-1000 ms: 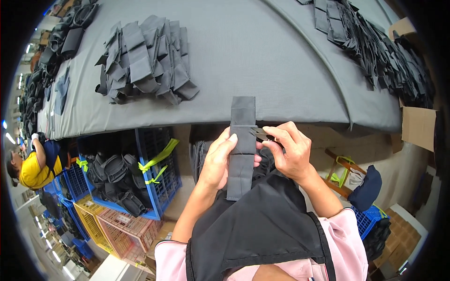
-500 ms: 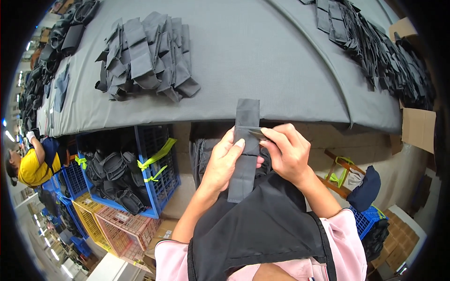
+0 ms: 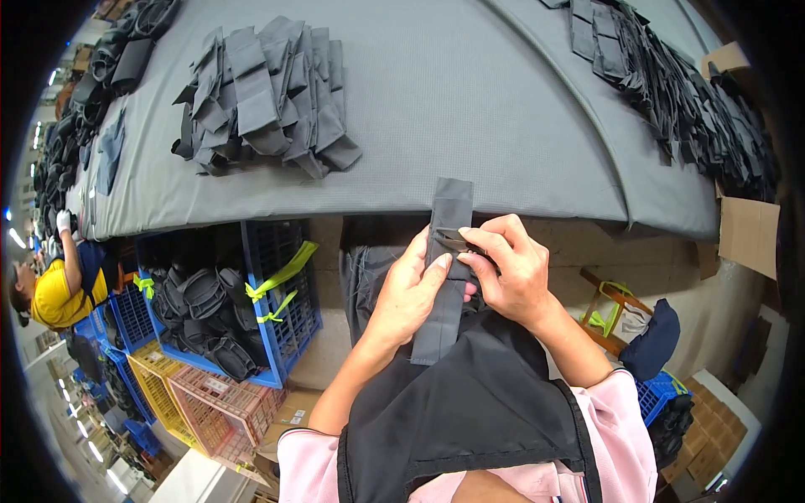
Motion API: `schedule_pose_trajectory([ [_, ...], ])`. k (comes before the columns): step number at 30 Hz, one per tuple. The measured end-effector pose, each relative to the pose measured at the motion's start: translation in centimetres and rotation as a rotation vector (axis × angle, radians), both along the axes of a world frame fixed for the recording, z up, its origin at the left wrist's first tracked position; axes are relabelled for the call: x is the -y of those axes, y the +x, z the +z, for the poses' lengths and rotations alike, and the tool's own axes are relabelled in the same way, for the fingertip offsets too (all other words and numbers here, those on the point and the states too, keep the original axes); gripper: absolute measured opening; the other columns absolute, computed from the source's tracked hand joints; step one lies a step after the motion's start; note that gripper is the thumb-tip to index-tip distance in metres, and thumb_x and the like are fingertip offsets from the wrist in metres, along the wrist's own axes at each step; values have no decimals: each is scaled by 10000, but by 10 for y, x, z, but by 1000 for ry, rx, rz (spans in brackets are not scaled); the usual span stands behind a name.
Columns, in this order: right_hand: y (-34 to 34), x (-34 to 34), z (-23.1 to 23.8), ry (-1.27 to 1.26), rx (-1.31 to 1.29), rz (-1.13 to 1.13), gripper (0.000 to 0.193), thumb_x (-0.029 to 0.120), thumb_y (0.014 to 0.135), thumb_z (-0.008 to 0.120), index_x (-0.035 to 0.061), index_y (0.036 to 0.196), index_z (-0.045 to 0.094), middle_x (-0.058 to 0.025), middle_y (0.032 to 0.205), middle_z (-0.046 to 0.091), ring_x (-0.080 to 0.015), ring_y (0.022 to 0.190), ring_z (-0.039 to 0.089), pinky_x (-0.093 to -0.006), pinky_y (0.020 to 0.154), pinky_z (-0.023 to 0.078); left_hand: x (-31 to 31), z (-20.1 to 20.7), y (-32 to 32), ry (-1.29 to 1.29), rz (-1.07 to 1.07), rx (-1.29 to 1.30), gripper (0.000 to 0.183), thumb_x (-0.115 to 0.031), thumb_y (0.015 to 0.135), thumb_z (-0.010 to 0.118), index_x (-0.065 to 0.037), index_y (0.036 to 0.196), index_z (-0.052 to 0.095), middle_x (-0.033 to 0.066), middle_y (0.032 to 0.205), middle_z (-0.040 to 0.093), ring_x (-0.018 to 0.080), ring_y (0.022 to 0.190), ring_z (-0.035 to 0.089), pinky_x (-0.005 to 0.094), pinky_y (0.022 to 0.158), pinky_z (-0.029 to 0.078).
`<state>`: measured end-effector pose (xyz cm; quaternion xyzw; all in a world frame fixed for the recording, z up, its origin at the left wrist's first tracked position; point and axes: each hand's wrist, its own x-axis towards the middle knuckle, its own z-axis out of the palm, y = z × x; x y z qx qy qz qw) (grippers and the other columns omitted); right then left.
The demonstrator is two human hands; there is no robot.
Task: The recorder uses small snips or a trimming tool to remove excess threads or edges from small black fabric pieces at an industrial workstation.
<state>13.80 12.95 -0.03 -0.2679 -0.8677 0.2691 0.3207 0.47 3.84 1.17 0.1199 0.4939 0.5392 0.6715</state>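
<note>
My left hand (image 3: 408,285) grips a dark grey fabric strip (image 3: 436,327), thumb on top and fingers behind it. The strip stands lengthwise in front of me, its top end over the table's near edge and its bottom end against my black apron (image 3: 470,402). At a fold across the strip's middle, my right hand (image 3: 511,264) is closed in a pinch on a small, slim, dark tool (image 3: 457,243). Its tip lies against the fabric; its exact kind is mostly hidden by the fingers. On the table to the left lies a pile of similar grey strips (image 3: 260,92).
A grey-covered table (image 3: 436,84) spans the front, with more strips (image 3: 662,101) at its right. Below left stand a blue crate (image 3: 281,335) of black pieces and a pink crate (image 3: 226,402). A wooden stool (image 3: 608,314) is at right. A person in yellow (image 3: 52,293) works far left.
The strip has tilted, its top shifting slightly right. My right fingers have drawn closer to the fold, and the tool's tip has turned. The person at far left has raised a gloved hand.
</note>
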Motion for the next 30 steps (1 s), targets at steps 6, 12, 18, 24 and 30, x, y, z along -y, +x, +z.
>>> schedule_pose_trajectory([
  [6,-2,4,2,-26,1,-12,336,23,652,749,49,973,653,-75,800,583,-184,590,585,-287,484,464,3,1,2,27,5,9,361,-50,973,389,-11,1331,366,92,1127,552,140,793,624,266,704,537],
  [12,-1,8,-1,100,27,-47,352,25,634,759,46,971,656,-70,777,582,-185,571,576,-285,481,461,3,0,6,43,31,-24,351,-43,970,391,3,1318,383,85,1124,548,116,827,596,259,716,532],
  [18,0,11,-2,105,22,-65,346,23,636,757,47,966,655,-64,766,578,-183,565,570,-284,480,458,2,3,7,37,16,-39,306,-39,966,399,6,1267,429,73,1061,565,109,808,589,245,698,525],
  [24,0,13,-3,127,31,-75,338,32,638,752,51,962,655,-54,755,579,-188,566,571,-288,488,457,3,2,8,47,41,-82,293,-39,967,397,-5,1255,439,70,1005,574,111,726,600,244,670,526],
  [30,3,12,-11,207,2,-66,320,86,657,741,41,960,650,-27,761,572,-169,538,516,-282,478,391,3,2,10,-5,37,-61,304,-51,972,395,-12,1271,429,78,1022,577,114,723,613,254,663,537],
])
